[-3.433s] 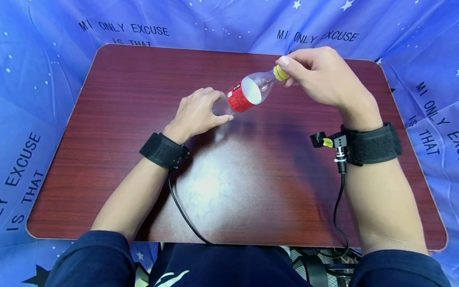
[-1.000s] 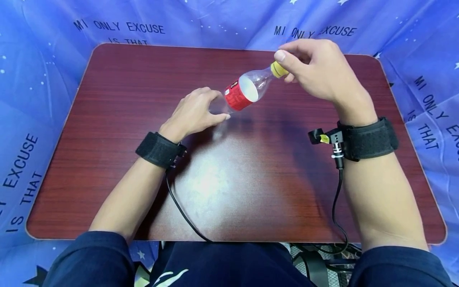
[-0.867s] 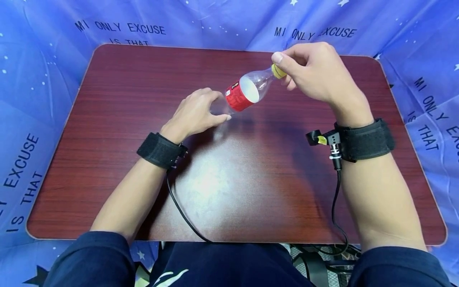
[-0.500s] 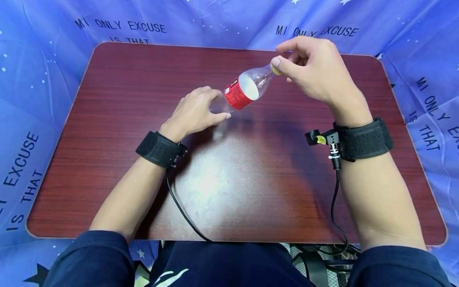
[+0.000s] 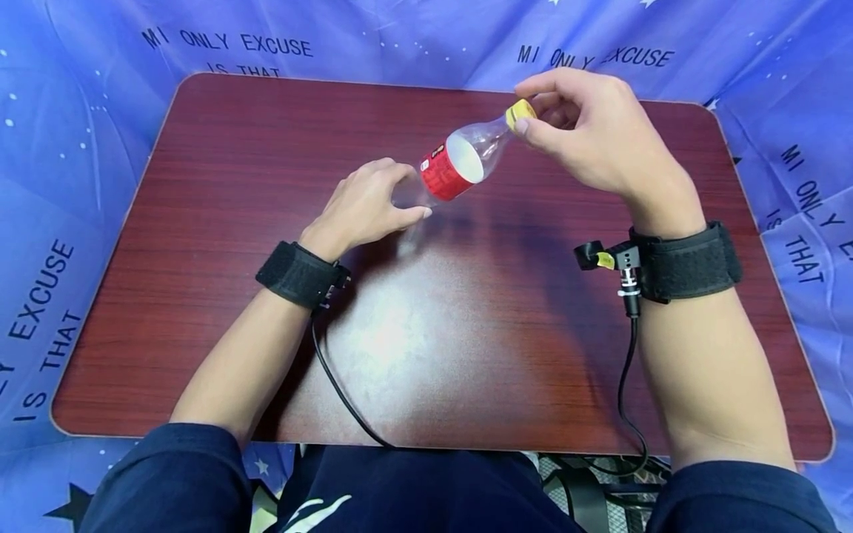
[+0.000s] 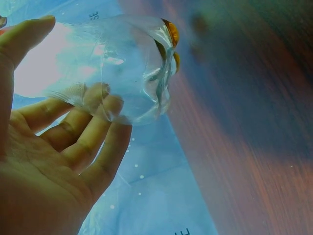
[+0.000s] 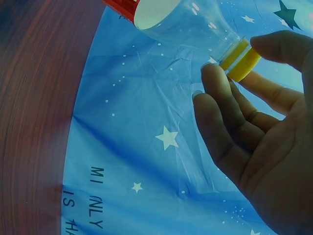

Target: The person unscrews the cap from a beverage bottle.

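Note:
A clear plastic bottle (image 5: 489,144) with a red label (image 5: 443,174) is held tilted above the table, its neck pointing up to the right. My left hand (image 5: 366,203) grips its lower end, thumb on one side and fingers on the other; the left wrist view shows the fingertips (image 6: 115,105) against the clear base. On the neck is a yellow cap (image 5: 520,115), with a thin gap to the yellow ring (image 7: 234,53) below it in the right wrist view. My right hand (image 5: 593,133) has thumb and fingers around the cap, the index finger reaching past it.
The reddish-brown wooden table (image 5: 266,148) has rounded corners. A blue curtain (image 5: 413,44) with stars and lettering surrounds it. Each wrist wears a black strap (image 5: 686,259), and a black cable (image 5: 340,392) runs from the left one over the front edge.
My right thumb and fingers have shifted about the cap, the thumb now lower, so more of the cap shows than half a second ago. The left hand and bottle stay nearly in place.

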A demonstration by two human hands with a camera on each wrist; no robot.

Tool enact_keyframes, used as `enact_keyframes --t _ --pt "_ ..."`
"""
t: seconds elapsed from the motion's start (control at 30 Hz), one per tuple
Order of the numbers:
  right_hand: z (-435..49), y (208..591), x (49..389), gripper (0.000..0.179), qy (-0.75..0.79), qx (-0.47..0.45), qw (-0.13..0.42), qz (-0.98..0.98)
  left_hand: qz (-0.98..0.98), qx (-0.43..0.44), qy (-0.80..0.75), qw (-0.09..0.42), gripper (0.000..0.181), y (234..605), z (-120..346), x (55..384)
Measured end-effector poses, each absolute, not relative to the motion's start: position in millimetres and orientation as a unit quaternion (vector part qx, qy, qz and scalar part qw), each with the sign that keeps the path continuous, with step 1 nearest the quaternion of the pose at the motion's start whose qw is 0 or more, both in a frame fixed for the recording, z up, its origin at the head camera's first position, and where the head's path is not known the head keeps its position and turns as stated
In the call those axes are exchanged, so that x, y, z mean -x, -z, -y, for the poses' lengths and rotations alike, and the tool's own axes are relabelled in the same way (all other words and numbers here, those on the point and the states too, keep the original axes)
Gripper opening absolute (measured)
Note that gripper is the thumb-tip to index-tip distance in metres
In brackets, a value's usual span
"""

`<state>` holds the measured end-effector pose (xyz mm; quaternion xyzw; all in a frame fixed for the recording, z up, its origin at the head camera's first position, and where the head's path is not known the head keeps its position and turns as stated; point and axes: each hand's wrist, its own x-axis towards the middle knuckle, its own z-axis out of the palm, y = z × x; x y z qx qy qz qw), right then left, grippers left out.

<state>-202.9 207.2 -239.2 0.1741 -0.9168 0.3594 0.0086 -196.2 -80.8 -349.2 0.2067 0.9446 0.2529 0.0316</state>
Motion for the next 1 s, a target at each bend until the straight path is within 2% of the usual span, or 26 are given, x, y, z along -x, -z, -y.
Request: enact_keyframes --t 0.2,0.6,0.9,1.0 --pt "-207 234 204 0.046 -0.349 -0.138 0.028 0.926 -0.943 -0.214 -0.256 0.017 0.056 348 82 194" --pt "-197 233 207 0.047 -0.322 -0.114 0.017 0.940 -0.943 -0.223 -0.246 0.008 0.056 347 84 193" --pt "-199 237 205 0.028 -0.321 -0.152 0.036 0.934 -0.946 -0.221 -0.239 0.013 0.058 348 82 194" --pt "-202 239 203 0.027 -0.327 -0.160 0.041 0.930 -0.946 -0.220 -0.238 0.020 0.059 349 80 194"
